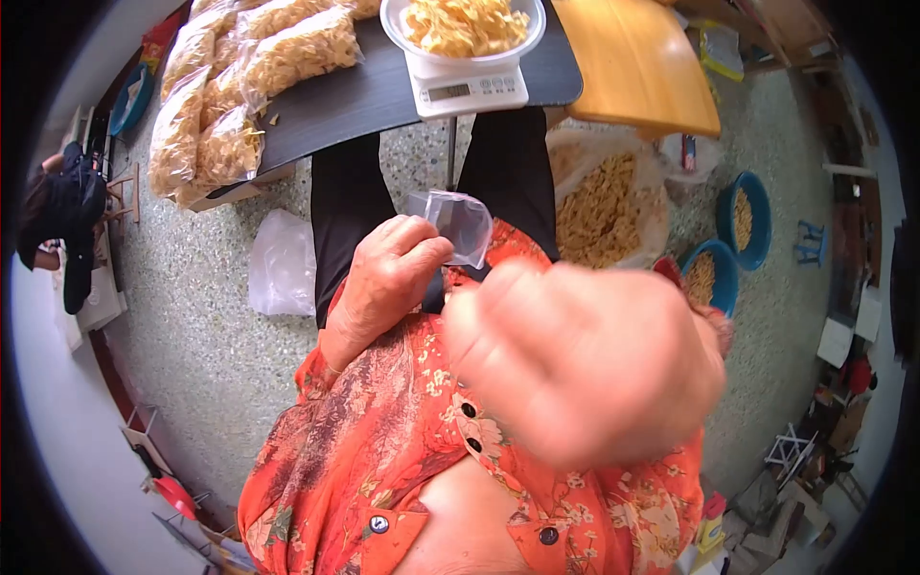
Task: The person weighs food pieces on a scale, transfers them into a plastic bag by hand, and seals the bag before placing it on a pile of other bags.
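Over my lap, my left hand (pixel 393 273) is closed on a small clear plastic bag (pixel 458 227), pinching its edge between thumb and fingers. My right hand (pixel 585 359) is raised close to the camera, blurred, with its fingers curled in; whether it holds anything cannot be made out. Beyond the bag, a white digital scale (pixel 470 93) sits at the edge of the dark table (pixel 326 110). On the scale rests a white bowl (pixel 393 21) of pale yellow dried flakes (pixel 465 26). Filled clear bags (pixel 297 56) of similar flakes are piled at the table's left.
A wooden tabletop (pixel 637 67) adjoins on the right. Below it stands a large open plastic sack (pixel 604 211) of flakes, with blue basins (pixel 752 220) farther right. An empty plastic bag (pixel 283 264) lies on the floor. Another person (pixel 67 216) is at far left.
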### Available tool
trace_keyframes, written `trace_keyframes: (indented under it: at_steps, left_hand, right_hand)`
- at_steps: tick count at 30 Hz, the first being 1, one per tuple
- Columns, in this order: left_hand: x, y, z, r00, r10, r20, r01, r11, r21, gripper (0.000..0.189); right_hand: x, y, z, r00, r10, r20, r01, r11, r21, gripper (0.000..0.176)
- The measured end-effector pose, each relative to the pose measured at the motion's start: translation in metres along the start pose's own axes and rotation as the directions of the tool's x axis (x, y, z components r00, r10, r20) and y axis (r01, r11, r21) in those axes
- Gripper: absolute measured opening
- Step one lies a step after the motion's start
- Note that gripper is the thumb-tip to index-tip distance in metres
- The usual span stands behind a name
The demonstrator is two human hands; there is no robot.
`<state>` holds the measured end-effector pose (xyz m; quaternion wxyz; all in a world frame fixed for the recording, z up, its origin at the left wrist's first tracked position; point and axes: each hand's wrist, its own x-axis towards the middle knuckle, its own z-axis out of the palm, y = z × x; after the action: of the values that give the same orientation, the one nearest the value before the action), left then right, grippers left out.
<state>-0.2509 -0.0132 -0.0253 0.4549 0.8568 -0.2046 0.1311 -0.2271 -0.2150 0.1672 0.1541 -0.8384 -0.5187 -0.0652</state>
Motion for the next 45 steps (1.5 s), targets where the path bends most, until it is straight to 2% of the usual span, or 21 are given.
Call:
trace_keyframes:
  at_steps: [1, 2, 4, 6, 8, 9, 16, 17, 18, 19, 24, 28, 31, 32, 33, 36, 39, 40, 42, 44, 45]
  left_hand:
    - [0.009, 0.001, -0.005, 0.98, 0.125, 0.157, -0.141, 0.985, 0.097, 0.017]
    - [0.009, 0.003, -0.001, 0.973, 0.144, 0.18, -0.164, 0.981, 0.101, 0.017]
    - [0.007, 0.002, 0.006, 0.962, 0.154, 0.227, -0.181, 0.978, 0.104, 0.017]
    - [0.006, 0.001, 0.011, 0.962, 0.112, 0.249, -0.143, 0.984, 0.109, 0.015]
    - [0.007, -0.002, 0.015, 0.963, 0.14, 0.228, -0.168, 0.98, 0.105, 0.014]
    - [0.007, -0.004, 0.017, 0.963, 0.134, 0.233, -0.164, 0.98, 0.114, 0.013]
    - [0.013, -0.014, 0.027, 0.951, 0.078, 0.298, -0.113, 0.988, 0.104, 0.014]
    - [0.015, -0.015, 0.026, 0.95, 0.071, 0.303, -0.105, 0.989, 0.099, 0.014]
    - [0.017, -0.016, 0.025, 0.95, 0.074, 0.304, -0.109, 0.989, 0.098, 0.015]
    - [0.02, -0.017, 0.025, 0.949, 0.083, 0.303, -0.115, 0.989, 0.089, 0.016]
    - [0.028, -0.018, 0.02, 0.962, 0.057, 0.265, -0.091, 0.989, 0.119, 0.021]
    - [0.03, -0.009, 0.016, 0.992, -0.029, 0.122, 0.02, 0.997, 0.077, 0.017]
    - [0.033, -0.013, 0.0, 0.998, 0.026, 0.066, -0.034, 0.992, 0.124, 0.018]
    - [0.031, -0.014, -0.006, 0.997, 0.035, 0.063, -0.044, 0.989, 0.143, 0.02]
    - [0.03, -0.015, -0.01, 0.998, 0.048, 0.05, -0.054, 0.988, 0.142, 0.02]
    - [0.029, -0.019, -0.017, 0.997, 0.073, 0.006, -0.073, 0.983, 0.166, 0.026]
    - [0.03, -0.019, -0.024, 0.992, 0.104, -0.064, -0.092, 0.98, 0.176, 0.025]
    - [0.031, -0.02, -0.027, 0.992, 0.108, -0.072, -0.094, 0.98, 0.177, 0.025]
    - [0.035, -0.019, -0.034, 0.983, 0.131, -0.132, -0.105, 0.977, 0.187, 0.023]
    - [0.041, -0.019, -0.045, 0.974, 0.14, -0.18, -0.096, 0.968, 0.234, 0.024]
    - [0.045, -0.019, -0.051, 0.967, 0.151, -0.207, -0.097, 0.963, 0.25, 0.024]
  right_hand:
    - [-0.007, 0.0, 0.004, 1.0, 0.019, -0.008, -0.019, 1.0, 0.02, 0.021]
    - [0.004, -0.013, 0.017, 0.999, 0.032, -0.022, -0.031, 0.998, 0.059, 0.021]
    - [-0.042, -0.017, 0.01, 0.997, 0.063, -0.047, -0.056, 0.987, 0.153, 0.021]
    - [-0.056, -0.012, 0.016, 0.994, 0.075, -0.08, -0.054, 0.97, 0.238, 0.021]
    - [0.008, -0.012, 0.049, 0.991, 0.061, -0.12, -0.022, 0.952, 0.305, 0.02]
    - [-0.054, 0.014, 0.032, 0.989, 0.054, -0.135, -0.005, 0.94, 0.342, 0.02]
    - [-0.084, 0.022, 0.035, 0.973, 0.084, -0.215, 0.04, 0.856, 0.516, 0.02]
    - [-0.041, 0.027, 0.055, 0.971, 0.092, -0.221, 0.041, 0.844, 0.534, 0.02]
    - [0.013, 0.02, 0.076, 0.97, 0.104, -0.219, 0.035, 0.833, 0.552, 0.02]
    - [-0.016, 0.006, 0.056, 0.97, 0.12, -0.213, 0.022, 0.825, 0.564, 0.02]
    - [-0.039, 0.059, 0.057, 0.956, 0.191, -0.222, -0.036, 0.83, 0.557, 0.02]
    - [-0.022, 0.101, 0.049, 0.937, 0.14, -0.319, 0.031, 0.879, 0.476, 0.02]
    - [0.028, 0.107, 0.055, 0.929, 0.062, -0.365, 0.113, 0.892, 0.438, 0.02]
    - [0.009, 0.119, 0.072, 0.878, 0.25, -0.407, -0.079, 0.916, 0.393, 0.021]
    - [-0.014, 0.124, 0.083, 0.82, 0.434, -0.372, -0.243, 0.854, 0.46, 0.018]
    - [-0.079, 0.131, 0.124, 0.489, 0.828, -0.274, -0.518, 0.528, 0.673, 0.004]
    - [-0.146, 0.143, 0.182, 0.202, 0.948, -0.247, -0.552, 0.319, 0.771, 0.005]
    - [-0.166, 0.149, 0.203, 0.142, 0.957, -0.253, -0.613, 0.286, 0.736, 0.008]
    - [-0.208, 0.166, 0.257, 0.084, 0.959, -0.269, -0.621, 0.262, 0.739, 0.012]
    - [-0.235, 0.181, 0.292, 0.028, 0.998, -0.059, -0.797, 0.058, 0.601, 0.022]
    - [-0.235, 0.184, 0.294, 0.04, 0.997, -0.067, -0.796, 0.072, 0.601, 0.022]
